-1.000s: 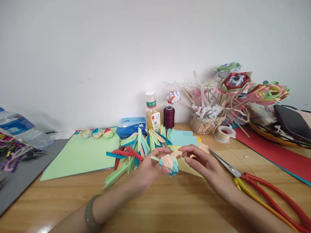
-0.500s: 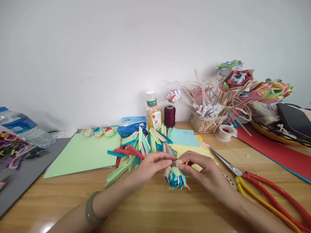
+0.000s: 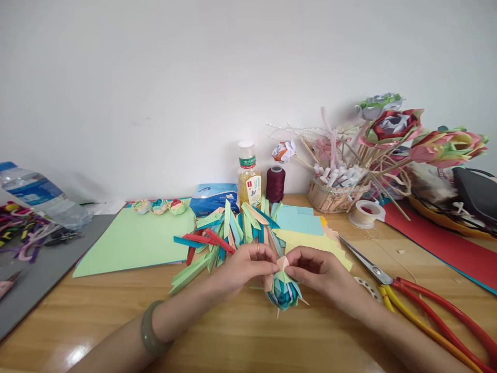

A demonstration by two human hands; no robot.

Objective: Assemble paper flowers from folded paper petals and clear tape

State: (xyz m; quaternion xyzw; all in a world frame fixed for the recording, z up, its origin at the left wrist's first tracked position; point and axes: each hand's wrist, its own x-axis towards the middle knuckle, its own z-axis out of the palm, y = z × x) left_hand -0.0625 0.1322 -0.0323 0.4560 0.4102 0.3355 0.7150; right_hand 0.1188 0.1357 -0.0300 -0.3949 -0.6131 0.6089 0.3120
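A small folded paper flower (image 3: 282, 290) in teal, green and peach hangs just above the wooden table (image 3: 240, 336) between my two hands. My left hand (image 3: 246, 267) has its fingers pinched on the peach tip at the top of the flower. From the other side, my right hand (image 3: 316, 272) pinches the same tip with fingers curled. Behind the hands lies a heap of folded paper strips (image 3: 229, 233) in green, blue and red.
Red and yellow handled scissors (image 3: 407, 290) lie to the right. Green paper sheet (image 3: 135, 241), tissue pack (image 3: 213, 197), small bottle (image 3: 248, 176), maroon thread spool (image 3: 275, 184), basket with paper flowers (image 3: 337, 191) and tape roll (image 3: 367, 213) stand behind. A water bottle (image 3: 39, 199) lies far left.
The hands came together on the paper flower and turned it so its body hangs downward; both now pinch its top. The view shifted slightly.
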